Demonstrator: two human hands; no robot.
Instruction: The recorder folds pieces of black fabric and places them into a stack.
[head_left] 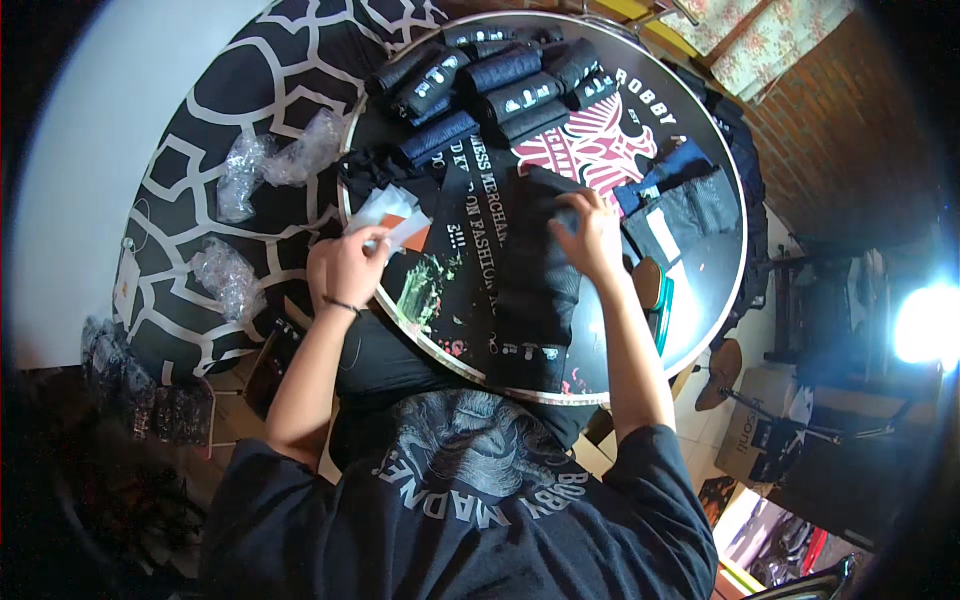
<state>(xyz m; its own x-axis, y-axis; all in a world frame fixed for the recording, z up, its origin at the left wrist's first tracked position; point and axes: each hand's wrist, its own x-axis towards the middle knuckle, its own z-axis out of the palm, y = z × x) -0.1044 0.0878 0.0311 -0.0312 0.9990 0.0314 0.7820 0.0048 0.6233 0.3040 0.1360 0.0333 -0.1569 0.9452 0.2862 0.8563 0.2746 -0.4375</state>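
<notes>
My left hand (355, 262), at the round table's left edge, grips translucent sheets or small bags (385, 205) with an orange card (410, 233) among them. Its thumb lies over them. Right of centre, my right hand (590, 232) has its fingers apart and curved, touching a long, folded black garment (532, 295). That garment lies lengthwise toward me across the printed table top. Just right of my right hand are a folded dark piece with a white label (665, 225) and green-rimmed round items (660, 315).
Several rolled dark garments (520, 95) cover the back of the round table (742, 240). A blue folded piece (680, 165) lies at the right. Crumpled clear plastic (228, 275) sits on a black-and-white patterned surface at left. Cartons (745, 400) and a bright lamp (925, 325) stand at right.
</notes>
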